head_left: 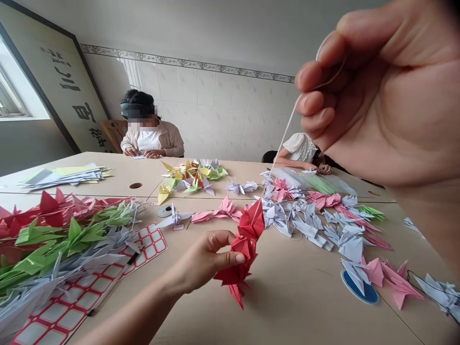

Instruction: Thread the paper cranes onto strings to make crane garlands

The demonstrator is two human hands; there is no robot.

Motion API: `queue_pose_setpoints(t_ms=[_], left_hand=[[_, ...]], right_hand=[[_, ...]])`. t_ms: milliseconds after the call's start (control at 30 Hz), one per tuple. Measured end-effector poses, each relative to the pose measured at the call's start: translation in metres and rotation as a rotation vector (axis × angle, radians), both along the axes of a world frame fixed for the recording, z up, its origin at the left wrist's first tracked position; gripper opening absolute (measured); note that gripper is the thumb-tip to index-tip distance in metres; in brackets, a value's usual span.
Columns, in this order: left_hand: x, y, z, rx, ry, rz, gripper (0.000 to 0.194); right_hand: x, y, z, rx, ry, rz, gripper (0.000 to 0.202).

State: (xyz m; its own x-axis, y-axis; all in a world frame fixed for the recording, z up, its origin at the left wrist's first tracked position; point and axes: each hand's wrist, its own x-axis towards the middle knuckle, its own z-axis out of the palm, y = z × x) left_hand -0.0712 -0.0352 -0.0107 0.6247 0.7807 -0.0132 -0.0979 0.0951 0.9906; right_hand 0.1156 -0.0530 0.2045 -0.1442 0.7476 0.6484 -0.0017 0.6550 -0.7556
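Observation:
My left hand (pixel 212 256) is closed round a stack of red folded paper cranes (pixel 247 239), low over the table at centre. A thin white string (pixel 285 132) rises from the top crane to my right hand (pixel 373 86), raised large at the upper right. Its fingers are curled on the string, and a loop of it shows by the fingertips. The lower cranes hang beneath my left thumb, and my left fingers are partly hidden behind the stack.
Strung cranes in red, green (pixel 74 235) and white lie left on a red-framed label sheet (pixel 86 299). White and pink cranes (pixel 309 220) spread right, near a blue disc (pixel 360 287). Yellow cranes (pixel 163 193) and stacked paper (pixel 68 175) lie farther back. Two people sit across the table (pixel 287 297).

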Motion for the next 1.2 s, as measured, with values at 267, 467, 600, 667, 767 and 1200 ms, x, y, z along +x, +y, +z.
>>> queue_pose_setpoints(t_ms=[267, 467, 600, 667, 767, 1200], left_hand=[[-0.002, -0.003, 0.006, 0.108, -0.096, -0.026, 0.036], [-0.005, -0.019, 0.021, 0.125, -0.199, -0.038, 0.049], [-0.005, -0.028, 0.024, 0.085, -0.214, -0.02, 0.034], [-0.005, -0.03, 0.024, 0.065, -0.224, 0.009, 0.029], [-0.004, -0.029, 0.023, 0.037, -0.236, 0.041, 0.022], [-0.002, -0.02, 0.02, 0.084, -0.432, 0.084, 0.038]], right_hand=[[-0.001, -0.001, -0.002, -0.026, -0.007, 0.05, 0.031], [-0.015, -0.006, -0.012, -0.106, -0.054, 0.172, 0.029], [-0.024, -0.006, -0.015, -0.138, -0.096, 0.209, 0.03], [-0.027, -0.006, -0.014, -0.155, -0.107, 0.193, 0.033], [-0.029, -0.007, -0.012, -0.15, -0.106, 0.167, 0.035], [-0.022, -0.008, 0.002, -0.007, -0.057, 0.079, 0.029]])
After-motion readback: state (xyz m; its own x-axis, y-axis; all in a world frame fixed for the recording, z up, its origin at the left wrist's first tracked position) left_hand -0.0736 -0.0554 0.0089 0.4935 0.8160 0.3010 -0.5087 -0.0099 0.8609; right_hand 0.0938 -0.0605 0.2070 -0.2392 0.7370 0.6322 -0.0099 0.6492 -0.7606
